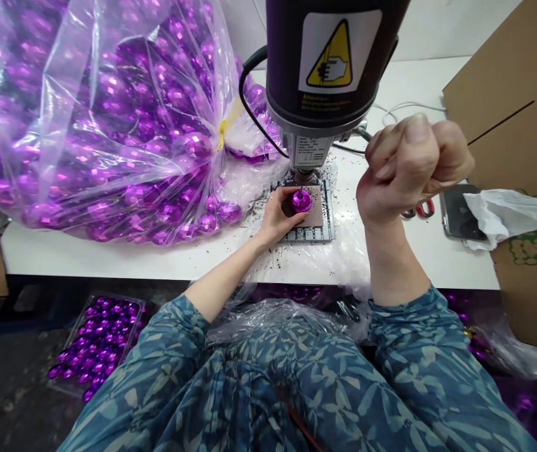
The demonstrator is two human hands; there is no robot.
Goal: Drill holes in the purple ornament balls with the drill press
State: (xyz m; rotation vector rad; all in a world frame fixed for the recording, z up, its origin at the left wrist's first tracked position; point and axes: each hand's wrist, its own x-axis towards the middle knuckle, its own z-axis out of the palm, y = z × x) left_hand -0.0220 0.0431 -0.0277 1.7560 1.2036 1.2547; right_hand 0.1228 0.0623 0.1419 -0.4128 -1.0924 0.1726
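On the base of a bench drill press (303,147), my left hand (277,216) has its thumb and fingers closed around the side of a shiny purple bauble (302,200). The bauble sits on a small brown board (314,216) over the slotted metal base plate (328,216). The drill's tip comes down to the bauble's top; whether it has gone in cannot be made out. Raised to the right of the machine, my right hand (412,166) is closed in a fist around the press's feed lever (363,132). Most of that lever is hidden by the fingers.
A large clear bag of purple baubles (122,125), tied with yellow, fills the left. Dark shavings dot the white table (155,260). At right are a phone (459,210), crumpled tissue (513,210), red-handled scissors (423,209) and a cardboard box (522,144). A bauble-filled tub (139,307) stands below left.
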